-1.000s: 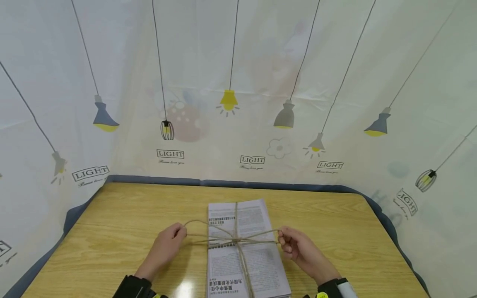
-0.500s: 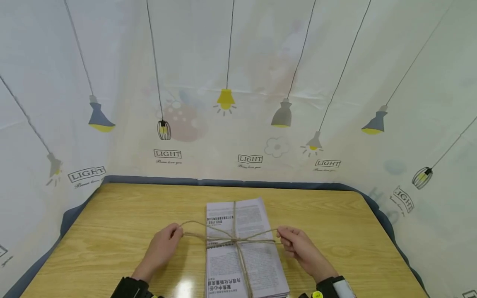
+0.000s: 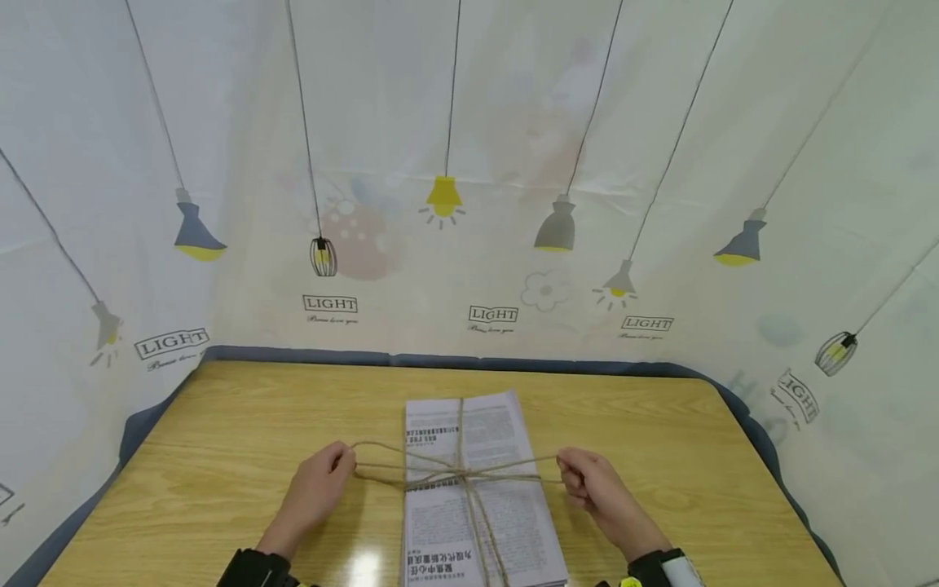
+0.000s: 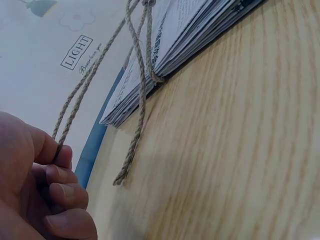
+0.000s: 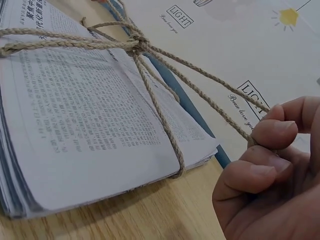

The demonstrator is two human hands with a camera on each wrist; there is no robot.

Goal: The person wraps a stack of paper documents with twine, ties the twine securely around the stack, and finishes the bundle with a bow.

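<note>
The wooden table (image 3: 220,456) spreads wide in front of me, backed on all sides by a pale curtain (image 3: 469,163) printed with hanging lamps and the word LIGHT. In the middle, near my edge, lies the stack of newspapers (image 3: 477,505), squared up and flat on the wood.

Jute twine (image 3: 462,473) already runs round the stack both lengthwise and across, and the two runs meet at a crossing on top, a little above the stack's middle. I judge the wrapping done and the knot at the crossing begun: loops stand out to either side, so what seems left is drawing them snug. One loose, frayed end hangs off the left side of the stack and rests on the table, as my left wrist view shows.

My left hand (image 3: 315,493) sits just left of the stack, thumb and forefinger pinching a doubled strand, the other fingers curled under. My right hand (image 3: 597,493) sits just right of it, pinching the strands that lead from the crossing, taut between us.

There is bare wood well out to both sides of my hands for pulling outward. The near edge of the table is close under my wrists, and the far edge lies well beyond the stack.
</note>
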